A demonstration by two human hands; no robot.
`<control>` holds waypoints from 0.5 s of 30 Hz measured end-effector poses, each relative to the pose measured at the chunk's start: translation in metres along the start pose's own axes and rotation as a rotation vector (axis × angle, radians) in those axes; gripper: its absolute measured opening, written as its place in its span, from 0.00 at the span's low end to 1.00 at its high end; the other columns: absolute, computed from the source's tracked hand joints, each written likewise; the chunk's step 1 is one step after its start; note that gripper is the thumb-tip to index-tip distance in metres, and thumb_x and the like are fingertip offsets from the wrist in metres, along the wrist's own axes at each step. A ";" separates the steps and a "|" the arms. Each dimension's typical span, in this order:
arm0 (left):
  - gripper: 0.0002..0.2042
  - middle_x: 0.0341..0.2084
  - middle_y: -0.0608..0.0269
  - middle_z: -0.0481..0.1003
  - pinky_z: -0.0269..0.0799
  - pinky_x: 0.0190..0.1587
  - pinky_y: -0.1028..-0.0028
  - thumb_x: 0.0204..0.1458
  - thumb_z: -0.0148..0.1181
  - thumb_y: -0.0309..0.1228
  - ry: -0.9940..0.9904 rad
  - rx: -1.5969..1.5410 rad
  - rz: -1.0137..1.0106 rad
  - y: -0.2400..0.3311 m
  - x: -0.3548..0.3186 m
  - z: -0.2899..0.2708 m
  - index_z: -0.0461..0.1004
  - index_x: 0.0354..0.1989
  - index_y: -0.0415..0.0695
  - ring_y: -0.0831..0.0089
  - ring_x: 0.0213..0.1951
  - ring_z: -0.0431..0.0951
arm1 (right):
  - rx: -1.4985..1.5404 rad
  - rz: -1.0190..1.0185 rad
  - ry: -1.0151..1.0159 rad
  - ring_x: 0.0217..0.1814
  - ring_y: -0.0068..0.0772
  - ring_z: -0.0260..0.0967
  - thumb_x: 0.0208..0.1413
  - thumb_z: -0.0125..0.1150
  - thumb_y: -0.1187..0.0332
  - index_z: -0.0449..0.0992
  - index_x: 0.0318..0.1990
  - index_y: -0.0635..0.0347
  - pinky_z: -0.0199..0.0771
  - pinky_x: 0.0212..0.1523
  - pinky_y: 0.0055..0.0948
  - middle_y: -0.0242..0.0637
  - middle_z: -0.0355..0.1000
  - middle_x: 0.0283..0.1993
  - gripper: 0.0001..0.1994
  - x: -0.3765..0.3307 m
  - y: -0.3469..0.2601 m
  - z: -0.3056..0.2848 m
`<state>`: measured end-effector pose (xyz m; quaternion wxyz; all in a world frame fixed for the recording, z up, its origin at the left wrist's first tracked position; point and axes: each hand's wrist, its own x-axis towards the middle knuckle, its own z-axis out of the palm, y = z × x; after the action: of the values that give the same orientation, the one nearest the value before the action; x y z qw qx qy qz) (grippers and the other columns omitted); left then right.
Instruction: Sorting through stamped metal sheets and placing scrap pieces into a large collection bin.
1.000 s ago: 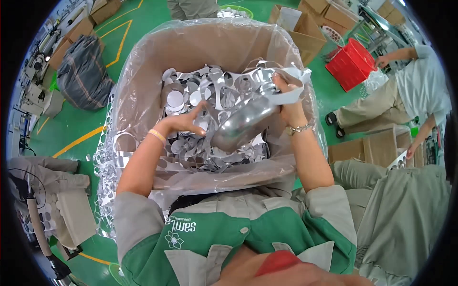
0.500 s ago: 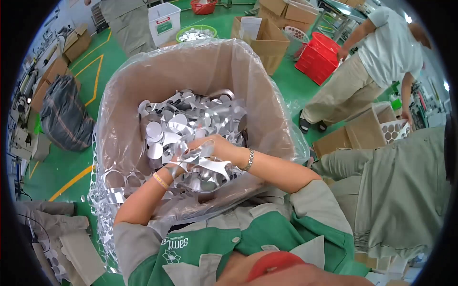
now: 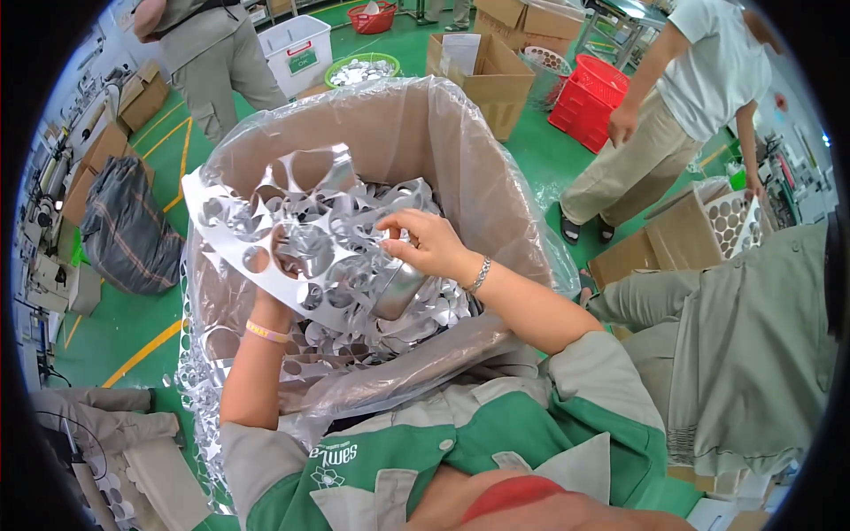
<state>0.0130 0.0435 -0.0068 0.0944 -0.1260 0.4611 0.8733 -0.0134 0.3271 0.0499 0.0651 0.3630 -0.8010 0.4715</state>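
A large cardboard box lined with a clear plastic bag stands in front of me, filled with silvery punched-out sheet scrap. My left hand is mostly hidden under a white sheet full of round holes, which it lifts and tilts above the pile. My right hand grips the right edge of that sheet, just above a shiny metal cup-shaped piece.
A grey bag lies on the green floor at left. Cardboard boxes, a white bin and red baskets stand behind. One person stands at right, another at the back left. A seated person is close on my right.
Both hands have lifted a holed sheet up out of the scrap pile, where before they were down among the pieces. The view has shifted.
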 end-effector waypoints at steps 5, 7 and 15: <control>0.12 0.27 0.62 0.72 0.68 0.36 0.73 0.48 0.52 0.41 0.075 0.000 0.106 0.011 -0.006 0.000 0.67 0.33 0.45 0.73 0.31 0.72 | -0.075 0.021 -0.116 0.22 0.28 0.65 0.46 0.56 0.61 0.72 0.32 0.55 0.64 0.25 0.25 0.32 0.68 0.23 0.10 -0.001 0.004 0.002; 0.12 0.27 0.62 0.72 0.69 0.35 0.73 0.48 0.52 0.41 0.105 -0.003 0.139 0.011 -0.012 0.005 0.67 0.33 0.45 0.73 0.30 0.72 | -0.058 0.082 -0.251 0.22 0.29 0.66 0.46 0.55 0.60 0.72 0.32 0.55 0.65 0.25 0.26 0.34 0.69 0.23 0.10 -0.002 0.007 0.004; 0.11 0.25 0.63 0.72 0.69 0.33 0.73 0.48 0.52 0.40 0.216 -0.044 0.254 0.017 -0.027 0.025 0.67 0.30 0.46 0.73 0.28 0.72 | -0.119 0.065 -0.357 0.22 0.33 0.67 0.46 0.54 0.60 0.72 0.29 0.54 0.65 0.24 0.30 0.34 0.68 0.19 0.09 -0.001 0.005 0.012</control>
<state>0.0304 0.0530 0.0284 -0.0696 -0.1620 0.4617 0.8693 -0.0129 0.3198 0.0391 -0.0719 0.4103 -0.8377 0.3531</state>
